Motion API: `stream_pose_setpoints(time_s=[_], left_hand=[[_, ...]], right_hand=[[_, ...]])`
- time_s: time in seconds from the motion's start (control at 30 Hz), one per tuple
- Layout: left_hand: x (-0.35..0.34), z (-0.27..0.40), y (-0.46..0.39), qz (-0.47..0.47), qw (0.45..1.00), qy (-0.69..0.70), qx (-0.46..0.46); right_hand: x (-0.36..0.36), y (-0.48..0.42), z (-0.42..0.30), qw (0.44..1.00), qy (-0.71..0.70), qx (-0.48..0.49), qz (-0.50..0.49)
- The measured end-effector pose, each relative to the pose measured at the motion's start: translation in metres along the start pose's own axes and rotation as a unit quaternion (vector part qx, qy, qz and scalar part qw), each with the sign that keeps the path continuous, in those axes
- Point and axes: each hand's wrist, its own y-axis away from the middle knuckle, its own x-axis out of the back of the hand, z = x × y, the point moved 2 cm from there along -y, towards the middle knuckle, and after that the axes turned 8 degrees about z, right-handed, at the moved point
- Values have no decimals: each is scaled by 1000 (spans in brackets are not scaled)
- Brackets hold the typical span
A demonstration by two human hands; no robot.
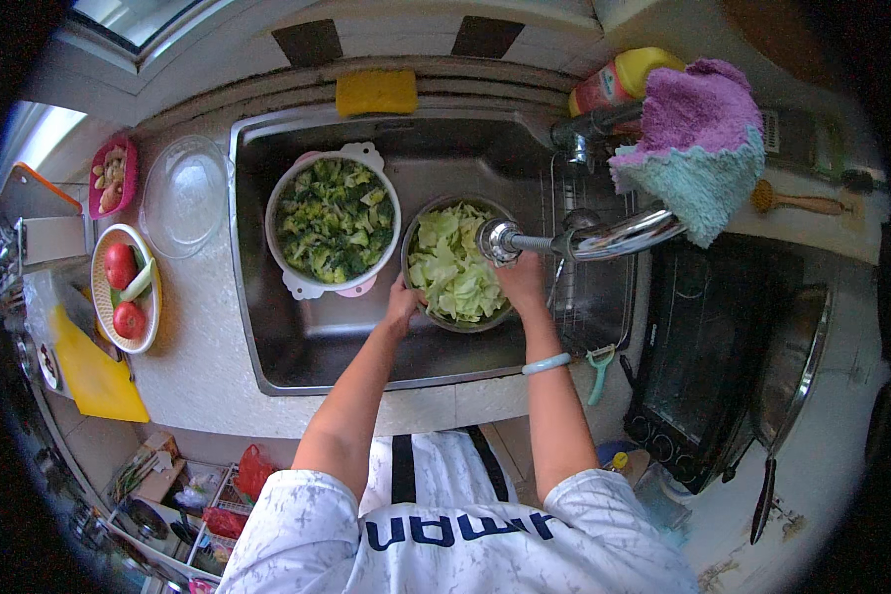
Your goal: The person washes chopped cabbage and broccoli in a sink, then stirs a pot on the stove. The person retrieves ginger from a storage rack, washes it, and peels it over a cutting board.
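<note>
A round metal bowl (460, 327) of torn cabbage leaves (453, 271) is in the steel sink (327, 327). My left hand (403, 304) grips the bowl's lower left rim. At the bowl's right side is my right hand (523, 281), its fingers partly hidden behind the tap's spray head (499, 241), so their grip is unclear. The chrome tap reaches in from the right above the bowl; I cannot tell whether water runs. Left of the bowl stands a white colander (273, 230) filled with cut broccoli (334, 223).
Left of the sink are a clear lid (184, 197), a basket (98, 297) with tomatoes, a pink basket (93, 200) and a yellow cutting board (93, 371). A yellow sponge (376, 92) lies behind. Rightward are a cloth (702, 141), a peeler (600, 371) and a black oven (690, 341).
</note>
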Motion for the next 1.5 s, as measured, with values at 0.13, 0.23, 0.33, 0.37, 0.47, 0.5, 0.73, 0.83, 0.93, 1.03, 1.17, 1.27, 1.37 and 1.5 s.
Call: stream_pose_setpoints(time_s=[0.13,0.23,0.33,0.37,0.47,0.5,0.73,0.83,0.93,1.03,1.17,1.27,1.37,1.5], left_hand=[[14,-13,-33,71,988,-135,3],[31,-32,-51,96,982,-153,-55],[31,-28,-45,86,988,-101,-79],[32,-28,-45,80,990,-89,-79],[37,-21,-29,63,995,-73,-4],[46,-23,-24,64,994,-90,14],[122,31,64,98,864,-464,-170],[152,53,97,124,799,-553,-203],[177,51,104,156,734,-610,-256],[190,48,110,157,745,-597,-252],[185,50,118,197,723,-577,-325],[180,53,127,260,705,-535,-387],[181,53,133,315,701,-486,-416],[176,59,137,309,688,-473,-456]], right_hand=[[36,-13,-8,976,-138,0,167],[82,-31,-51,922,-122,137,340],[98,-63,-62,899,-47,242,362],[99,-77,-59,909,-7,247,336],[90,-97,-40,963,71,149,213],[89,-95,-45,964,39,155,213],[89,-63,-45,940,-108,235,222],[91,-55,-47,951,-84,201,219],[91,-46,-59,938,-25,212,272],[74,-6,-50,946,24,150,287],[23,64,-10,983,-46,53,172],[-11,106,23,996,14,-82,-17],[-27,115,21,985,76,-122,-97],[-76,103,71,957,125,-89,-246]])
